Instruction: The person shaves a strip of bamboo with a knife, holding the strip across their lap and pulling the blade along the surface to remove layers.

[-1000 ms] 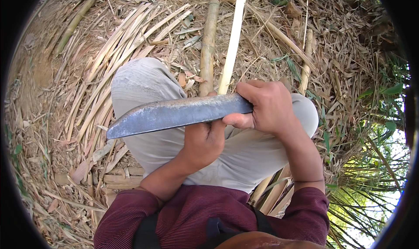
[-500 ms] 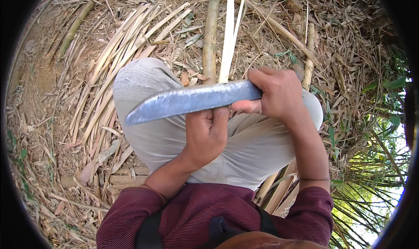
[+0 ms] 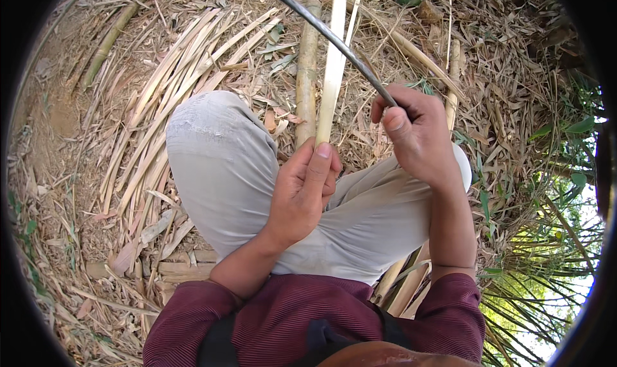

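Between thumb and fingers, my left hand (image 3: 307, 184) pinches the near end of a pale bamboo strip (image 3: 332, 78), which runs away from me past the top of the view. My right hand (image 3: 414, 130) is closed round the handle of a machete (image 3: 321, 29). Its blade shows edge-on, slanting up and to the left across the strip in the picture; I cannot tell whether they touch. The handle is mostly hidden in my fist. Just left of the strip, a round bamboo pole (image 3: 307, 84) lies on the ground, pointing away from me.
A bundle of split bamboo strips (image 3: 170, 78) lies left of my bent knees. Another pole (image 3: 114, 42) rests at the far left, and a long stick (image 3: 411, 42) slants at the far right. Dry leaves cover the ground. Green plants (image 3: 565, 238) stand at the right edge.
The machete has swung from lying flat across my left hand to pointing away, edge-on. My right hand has turned, and my left hand's grip on the bamboo strip now shows.
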A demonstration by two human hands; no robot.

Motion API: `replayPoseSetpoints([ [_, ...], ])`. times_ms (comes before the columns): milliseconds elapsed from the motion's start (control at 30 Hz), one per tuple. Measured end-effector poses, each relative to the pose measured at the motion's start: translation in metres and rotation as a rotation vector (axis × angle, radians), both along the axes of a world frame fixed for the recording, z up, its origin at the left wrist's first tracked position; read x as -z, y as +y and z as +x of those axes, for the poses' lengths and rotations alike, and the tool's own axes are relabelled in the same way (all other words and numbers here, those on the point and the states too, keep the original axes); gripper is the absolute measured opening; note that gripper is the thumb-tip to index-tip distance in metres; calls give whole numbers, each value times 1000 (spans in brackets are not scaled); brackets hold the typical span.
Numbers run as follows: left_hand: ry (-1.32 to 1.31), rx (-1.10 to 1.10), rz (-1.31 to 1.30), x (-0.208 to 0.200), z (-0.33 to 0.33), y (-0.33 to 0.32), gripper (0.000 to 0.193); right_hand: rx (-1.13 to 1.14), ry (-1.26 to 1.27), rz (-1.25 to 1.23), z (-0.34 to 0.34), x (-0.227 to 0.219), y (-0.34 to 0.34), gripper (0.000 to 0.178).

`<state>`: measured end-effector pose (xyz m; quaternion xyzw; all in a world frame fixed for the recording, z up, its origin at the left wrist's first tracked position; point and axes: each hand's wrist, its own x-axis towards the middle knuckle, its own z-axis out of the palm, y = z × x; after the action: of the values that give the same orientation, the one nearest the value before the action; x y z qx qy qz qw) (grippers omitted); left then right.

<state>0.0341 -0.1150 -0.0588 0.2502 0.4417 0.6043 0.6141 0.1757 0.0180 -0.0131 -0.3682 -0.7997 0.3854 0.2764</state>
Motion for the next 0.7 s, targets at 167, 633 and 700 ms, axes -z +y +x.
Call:
replayPoseSetpoints([
  [167,-39,155,6,3,3,0,43,35,37,-294,-15,0,-3,38],
  [633,-14,137,-109,7,10,5,45,115,241,-419,-9,1,-2,23],
  [700,-19,150,-102,8,9,6,44,105,256,-443,-8,-4,-2,22],
])
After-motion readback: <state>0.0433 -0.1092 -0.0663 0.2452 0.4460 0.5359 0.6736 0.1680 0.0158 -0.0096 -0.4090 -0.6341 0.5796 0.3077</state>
